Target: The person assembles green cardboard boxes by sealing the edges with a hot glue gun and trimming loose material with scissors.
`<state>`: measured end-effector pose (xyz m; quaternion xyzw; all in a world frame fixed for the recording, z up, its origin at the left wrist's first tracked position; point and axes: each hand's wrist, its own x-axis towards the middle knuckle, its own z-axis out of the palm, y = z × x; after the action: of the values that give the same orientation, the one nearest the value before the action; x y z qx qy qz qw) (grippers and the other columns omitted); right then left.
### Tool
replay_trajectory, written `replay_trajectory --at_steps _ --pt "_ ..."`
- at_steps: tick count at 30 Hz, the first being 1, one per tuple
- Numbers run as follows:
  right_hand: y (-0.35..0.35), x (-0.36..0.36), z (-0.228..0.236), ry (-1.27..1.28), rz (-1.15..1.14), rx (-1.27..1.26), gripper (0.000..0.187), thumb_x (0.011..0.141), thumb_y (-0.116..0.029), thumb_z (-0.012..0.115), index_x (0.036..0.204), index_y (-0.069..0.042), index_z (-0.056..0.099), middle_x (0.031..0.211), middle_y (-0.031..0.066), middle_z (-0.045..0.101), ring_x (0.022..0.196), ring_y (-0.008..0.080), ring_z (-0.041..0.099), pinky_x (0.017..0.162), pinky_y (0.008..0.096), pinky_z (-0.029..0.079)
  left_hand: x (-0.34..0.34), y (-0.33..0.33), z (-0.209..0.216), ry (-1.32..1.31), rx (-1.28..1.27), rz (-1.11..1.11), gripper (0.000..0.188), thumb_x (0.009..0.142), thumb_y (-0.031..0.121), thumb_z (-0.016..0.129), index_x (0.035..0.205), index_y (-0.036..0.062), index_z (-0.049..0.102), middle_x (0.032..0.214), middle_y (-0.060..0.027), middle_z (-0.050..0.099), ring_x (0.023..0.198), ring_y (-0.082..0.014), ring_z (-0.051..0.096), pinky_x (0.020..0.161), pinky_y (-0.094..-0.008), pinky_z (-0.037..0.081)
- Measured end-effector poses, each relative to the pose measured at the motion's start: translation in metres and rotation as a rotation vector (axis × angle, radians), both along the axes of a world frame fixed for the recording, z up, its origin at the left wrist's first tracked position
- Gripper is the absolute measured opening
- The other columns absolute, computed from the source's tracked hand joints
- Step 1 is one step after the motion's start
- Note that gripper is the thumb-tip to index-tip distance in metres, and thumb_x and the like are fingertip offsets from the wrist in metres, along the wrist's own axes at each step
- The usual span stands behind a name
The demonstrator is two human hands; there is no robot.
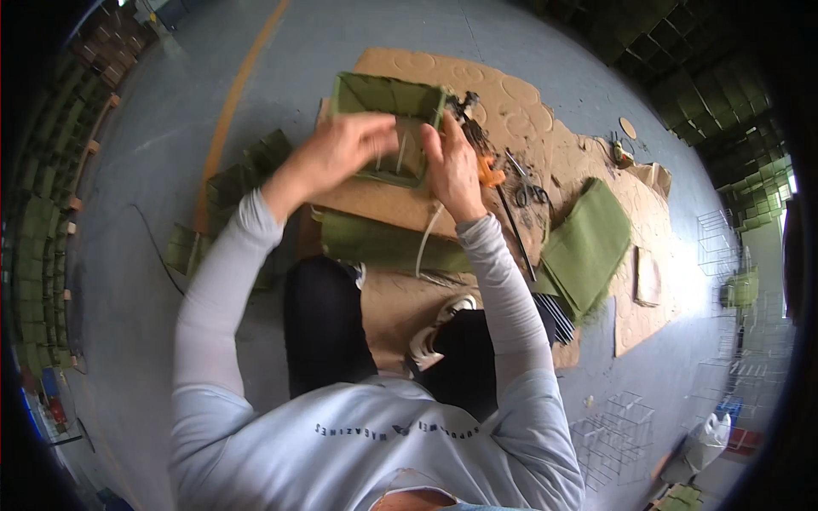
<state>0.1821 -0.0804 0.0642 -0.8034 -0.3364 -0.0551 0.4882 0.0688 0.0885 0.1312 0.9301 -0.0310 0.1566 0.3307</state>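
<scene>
Green fabric box (388, 106) sits at twelve o'clock from the person's knees, open side toward the camera, resting on the cardboard sheet (511, 102) that covers the grey floor. Its walls are olive green, and thin pale rods show inside it.

Largest in view is that cardboard sheet, tan, with round cut-out marks along its far edge. A second, smaller cardboard piece (646, 277) lies at three o'clock.

Next in size come the green fabric goods. One folded stack of green panels (588, 243) lies at two o'clock from the knees. One long green roll (383, 243) lies just below the box, near the knees. Several loose green pieces (251, 166) lie at ten o'clock, off the cardboard; their number cannot be told.

Wire grid frames (618, 430) stand at four o'clock, and more along the right rim.

The left hand (336, 153) grips the box's near left edge, fingers curled over the rim. The right hand (452, 166) is at the box's right side, fingers bent inward; whether it pinches a rod cannot be told.

Smallest are the tools: one pair of scissors (528, 187) at one o'clock, just right of the right hand, and an orange-handled tool (490, 175) touching that hand's edge.
</scene>
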Motion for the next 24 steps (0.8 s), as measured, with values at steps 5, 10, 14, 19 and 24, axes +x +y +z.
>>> replay_trajectory --at_steps 5,10,14,19,24 --pt "0.027 -0.006 0.019 -0.135 0.017 -0.21 0.038 0.095 -0.031 0.05 0.116 0.0 0.056 0.093 0.0215 0.065 0.085 0.0374 0.063 0.072 0.044 0.05 -0.047 0.018 -0.039 -0.154 0.579 0.036 0.016 0.079 0.013 0.071 0.089 0.0028 0.063 0.071 -0.0136 0.063 0.07 -0.0311 0.062 0.089 -0.044 0.051" --pt "0.025 -0.008 0.041 -0.242 -0.067 -0.147 0.035 0.093 -0.027 0.054 0.112 0.002 0.057 0.093 0.0205 0.065 0.088 0.0363 0.062 0.077 0.043 0.049 -0.051 -0.01 -0.012 -0.083 0.567 0.085 0.017 0.083 0.013 0.069 0.076 0.0029 0.057 0.061 -0.0153 0.057 0.062 -0.0351 0.06 0.08 -0.0437 0.054" --pt "0.015 -0.032 0.028 -0.635 0.005 -0.015 0.033 0.091 -0.023 0.059 0.112 0.002 0.058 0.109 0.0187 0.064 0.103 0.0339 0.06 0.093 0.0435 0.044 -0.052 -0.004 -0.018 -0.136 0.481 0.134 0.02 0.085 0.016 0.067 0.075 0.0031 0.056 0.055 -0.0152 0.054 0.058 -0.0356 0.059 0.082 -0.0422 0.054" --pt "0.012 -0.049 0.019 -0.761 0.295 -0.156 0.021 0.081 -0.01 0.061 0.1 -0.002 0.059 0.092 0.0138 0.061 0.093 0.0297 0.059 0.098 0.0445 0.042 -0.055 0.006 -0.029 -0.195 0.467 0.07 0.024 0.088 0.019 0.064 0.074 0.0019 0.055 0.052 -0.0161 0.052 0.055 -0.0353 0.058 0.086 -0.0424 0.052" --pt "0.02 -0.028 0.027 -0.78 0.423 -0.118 0.008 0.081 -0.008 0.06 0.077 -0.004 0.054 0.072 0.0092 0.057 0.076 0.028 0.06 0.088 0.0412 0.044 -0.047 0.013 -0.037 -0.272 0.45 0.071 0.025 0.089 0.02 0.063 0.074 0.0015 0.056 0.05 -0.0159 0.052 0.053 -0.0349 0.058 0.089 -0.0438 0.051"
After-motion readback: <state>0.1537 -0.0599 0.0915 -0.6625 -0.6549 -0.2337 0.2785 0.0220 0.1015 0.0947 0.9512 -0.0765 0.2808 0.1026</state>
